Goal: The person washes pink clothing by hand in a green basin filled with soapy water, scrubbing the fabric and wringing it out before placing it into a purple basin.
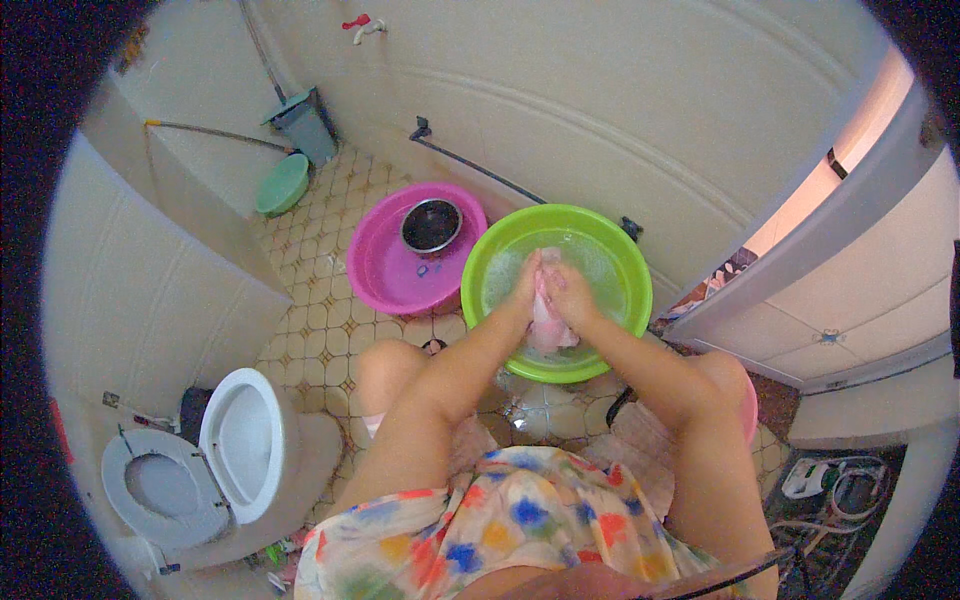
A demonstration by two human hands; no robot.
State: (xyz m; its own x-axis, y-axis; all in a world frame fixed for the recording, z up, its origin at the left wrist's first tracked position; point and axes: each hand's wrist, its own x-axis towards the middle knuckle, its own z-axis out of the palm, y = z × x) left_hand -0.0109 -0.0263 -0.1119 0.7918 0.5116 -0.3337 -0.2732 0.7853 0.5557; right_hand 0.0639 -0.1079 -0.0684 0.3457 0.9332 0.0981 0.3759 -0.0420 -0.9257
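A bright green plastic basin (632, 300) holding cloudy, sudsy water sits on the tiled floor before me. Both hands meet over its middle, pressed around a wet pale pink cloth (551, 334). My left hand (529, 279) grips the cloth from the left side. From the right, my right hand (571, 296) closes on it, fingers folded over the fabric. The cloth's lower end hangs down towards the water; its upper end shows beyond my fingers. How much of it lies under the surface I cannot tell.
Beside the green basin stands a pink basin (375, 259) containing a dark round metal-rimmed bowl (432, 226). A toilet (247, 442) is at the left. A small green basin (283, 185) and a dustpan (307, 127) are in the far corner. A black pipe (480, 169) runs along the wall.
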